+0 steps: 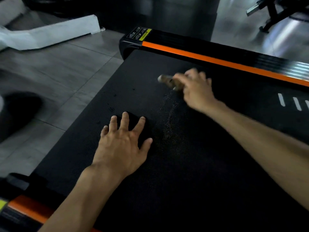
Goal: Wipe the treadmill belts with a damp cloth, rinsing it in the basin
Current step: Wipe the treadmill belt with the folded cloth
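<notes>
The left hand [122,144] lies flat, fingers spread, braced on the belt [192,164]. Should it slide on a wet patch, the person's balance goes. Farther right, the right hand [196,90] pinches a bunched cloth [167,80] (blurred) over the belt's far part, its long axis pointing left; loosely held, it could slip free.

The left hand [122,144] lies flat on the near-left part of the treadmill belt [192,164], while the right hand [194,88], farther along, holds a cloth [166,80] on the belt. A side rail [217,59] runs beyond the belt; tiled floor [58,77] lies to its left.
</notes>
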Tool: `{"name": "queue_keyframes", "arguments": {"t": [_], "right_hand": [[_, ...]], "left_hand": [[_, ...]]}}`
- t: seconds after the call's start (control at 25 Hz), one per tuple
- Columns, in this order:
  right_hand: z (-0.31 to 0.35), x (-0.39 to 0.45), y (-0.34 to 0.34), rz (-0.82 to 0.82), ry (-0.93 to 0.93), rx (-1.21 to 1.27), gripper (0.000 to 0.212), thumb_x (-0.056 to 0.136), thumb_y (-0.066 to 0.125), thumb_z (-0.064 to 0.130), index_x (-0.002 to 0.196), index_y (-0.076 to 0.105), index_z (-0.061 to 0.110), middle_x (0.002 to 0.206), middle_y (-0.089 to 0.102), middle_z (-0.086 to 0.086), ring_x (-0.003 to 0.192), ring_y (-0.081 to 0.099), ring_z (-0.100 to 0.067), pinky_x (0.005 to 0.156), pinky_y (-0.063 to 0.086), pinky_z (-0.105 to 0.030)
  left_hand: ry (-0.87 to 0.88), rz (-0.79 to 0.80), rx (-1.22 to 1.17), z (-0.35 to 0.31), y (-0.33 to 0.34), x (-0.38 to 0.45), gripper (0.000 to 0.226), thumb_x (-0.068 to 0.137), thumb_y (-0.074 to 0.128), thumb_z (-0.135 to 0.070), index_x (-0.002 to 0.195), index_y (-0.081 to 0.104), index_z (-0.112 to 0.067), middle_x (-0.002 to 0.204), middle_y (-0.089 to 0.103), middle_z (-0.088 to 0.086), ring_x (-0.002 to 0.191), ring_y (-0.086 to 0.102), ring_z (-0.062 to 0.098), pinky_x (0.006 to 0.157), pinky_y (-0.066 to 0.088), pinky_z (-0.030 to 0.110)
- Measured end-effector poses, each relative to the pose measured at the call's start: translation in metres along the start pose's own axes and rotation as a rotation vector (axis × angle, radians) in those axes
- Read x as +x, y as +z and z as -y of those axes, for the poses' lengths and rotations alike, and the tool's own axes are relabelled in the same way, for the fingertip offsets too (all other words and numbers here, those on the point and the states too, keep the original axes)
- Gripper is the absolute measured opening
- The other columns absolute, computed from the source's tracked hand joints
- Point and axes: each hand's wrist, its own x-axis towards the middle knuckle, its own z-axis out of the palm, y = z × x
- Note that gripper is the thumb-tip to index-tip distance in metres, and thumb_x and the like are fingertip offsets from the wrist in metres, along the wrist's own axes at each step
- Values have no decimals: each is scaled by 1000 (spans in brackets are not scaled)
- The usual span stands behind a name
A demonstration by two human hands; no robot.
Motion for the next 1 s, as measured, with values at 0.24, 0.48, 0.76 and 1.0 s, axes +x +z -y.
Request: {"name": "queue_keyframes", "arguments": {"t": [0.24,0.48,0.76,1.0], "right_hand": [[30,26,3,30,199,192,37,95,52,17,129,56,32,136,38,-11,115,44,-33,93,41,-40],[59,-35,-4,21,-362,335,49,85,59,5,125,65,31,117,53,-1,96,46,-22,85,42,-34],[-27,80,1,-100,496,203,34,97,51,16,124,61,33,128,50,-7,120,49,-32,99,44,-46],[85,24,7,123,-155,413,41,93,56,10,128,63,30,125,52,-4,107,54,-20,89,45,-29]], "left_hand": [[-3,-19,24,-1,-1,-3,68,95,17,-65,153,-5,-38,162,-4,12,148,1,36,120,14,49],[14,-41,27,0,-1,-2,68,94,16,-65,153,-5,-38,162,-4,12,149,1,36,120,13,49],[23,-30,70,-1,0,1,69,95,15,-64,153,-9,-36,162,-7,13,148,1,38,119,17,51],[30,-33,89,-3,2,-1,69,94,11,-64,152,-12,-35,162,-9,13,148,0,39,119,15,51]]}}
